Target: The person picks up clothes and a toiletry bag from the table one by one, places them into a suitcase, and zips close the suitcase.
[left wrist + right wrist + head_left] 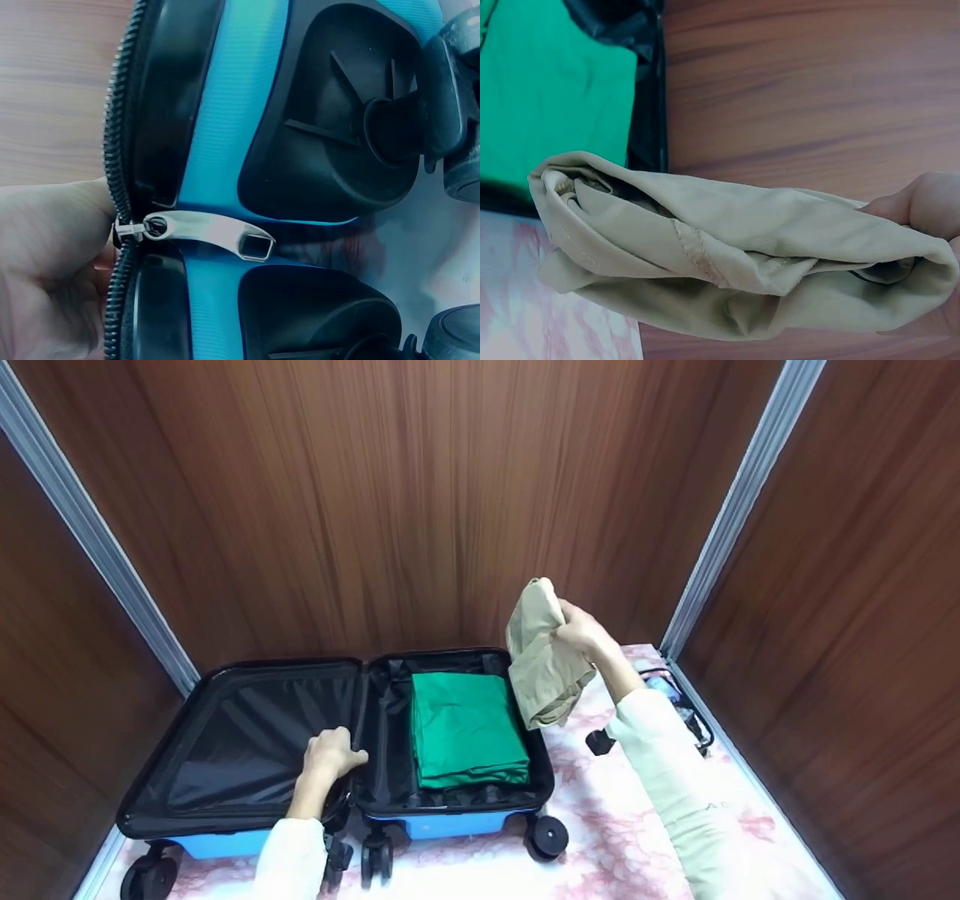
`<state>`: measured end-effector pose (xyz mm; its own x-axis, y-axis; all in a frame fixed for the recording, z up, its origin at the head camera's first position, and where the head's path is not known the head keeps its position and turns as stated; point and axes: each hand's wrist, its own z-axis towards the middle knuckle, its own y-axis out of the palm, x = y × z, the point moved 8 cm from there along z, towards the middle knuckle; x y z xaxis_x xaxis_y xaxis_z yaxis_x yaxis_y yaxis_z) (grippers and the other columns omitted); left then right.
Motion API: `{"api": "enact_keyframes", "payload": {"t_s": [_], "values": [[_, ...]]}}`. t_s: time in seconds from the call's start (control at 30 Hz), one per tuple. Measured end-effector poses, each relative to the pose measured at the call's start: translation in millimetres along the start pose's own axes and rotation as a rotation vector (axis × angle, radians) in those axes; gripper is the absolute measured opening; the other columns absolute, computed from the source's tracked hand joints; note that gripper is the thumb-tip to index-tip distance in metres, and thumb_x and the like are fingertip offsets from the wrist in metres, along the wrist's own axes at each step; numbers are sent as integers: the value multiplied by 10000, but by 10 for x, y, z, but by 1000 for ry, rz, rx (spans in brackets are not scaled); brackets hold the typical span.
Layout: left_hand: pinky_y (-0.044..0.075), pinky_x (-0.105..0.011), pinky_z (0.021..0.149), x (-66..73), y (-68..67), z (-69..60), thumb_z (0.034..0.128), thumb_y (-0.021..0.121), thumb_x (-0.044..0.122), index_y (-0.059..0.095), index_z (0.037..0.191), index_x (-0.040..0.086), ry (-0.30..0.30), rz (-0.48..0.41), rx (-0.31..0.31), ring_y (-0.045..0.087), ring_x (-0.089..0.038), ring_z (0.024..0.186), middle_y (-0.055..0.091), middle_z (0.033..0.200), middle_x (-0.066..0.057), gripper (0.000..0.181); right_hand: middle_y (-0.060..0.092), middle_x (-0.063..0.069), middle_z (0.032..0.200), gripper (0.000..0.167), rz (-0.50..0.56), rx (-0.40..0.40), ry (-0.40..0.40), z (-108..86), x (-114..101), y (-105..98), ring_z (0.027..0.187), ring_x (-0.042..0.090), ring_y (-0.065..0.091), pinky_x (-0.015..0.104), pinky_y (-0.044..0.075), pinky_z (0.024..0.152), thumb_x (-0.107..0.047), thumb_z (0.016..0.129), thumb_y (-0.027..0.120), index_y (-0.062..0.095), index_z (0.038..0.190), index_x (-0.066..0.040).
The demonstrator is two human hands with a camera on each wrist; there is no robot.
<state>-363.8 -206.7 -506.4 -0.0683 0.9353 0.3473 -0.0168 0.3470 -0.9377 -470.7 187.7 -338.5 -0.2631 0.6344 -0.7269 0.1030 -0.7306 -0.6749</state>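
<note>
Left hand [328, 752] rests at the middle seam of one open blue suitcase [255, 750], lower left of the frame; whether it grips cannot be told. Four black wheels [547, 838] show. Its right half holds one folded pile of green cloth [469, 727]. Right of centre, the right hand [586, 634] grasps one khaki cloth [541, 660], folded, creased and stitched, by the suitcase's right rim.

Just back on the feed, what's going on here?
A person's right hand holds a folded beige cloth by the right edge of an open blue suitcase. A folded green cloth lies in its right half. The left hand is at the left half's inner edge, near a zipper pull.
</note>
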Motion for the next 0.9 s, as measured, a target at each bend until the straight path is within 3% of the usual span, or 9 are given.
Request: {"api": "enact_keyframes", "payload": {"t_s": [0.6, 0.9], "values": [[518, -553, 807, -31, -14, -22, 792, 696, 293, 657, 905, -41, -10, -15, 3, 644, -502, 901, 693, 1010, -289, 354, 591, 258, 1290, 657, 63, -42, -58, 101, -376, 451, 1143, 309, 542, 451, 415, 1066, 53, 776, 524, 455, 1429, 30], [521, -560, 790, -49, -29, -44, 787, 705, 282, 657, 912, -47, -15, -17, 14, 641, -516, 898, 689, 1016, -304, 355, 580, 259, 1321, 668, 196, -89, -63, 158, -555, 849, 1147, 286, 543, 417, 427, 1061, 88, 767, 516, 450, 1429, 38]]}}
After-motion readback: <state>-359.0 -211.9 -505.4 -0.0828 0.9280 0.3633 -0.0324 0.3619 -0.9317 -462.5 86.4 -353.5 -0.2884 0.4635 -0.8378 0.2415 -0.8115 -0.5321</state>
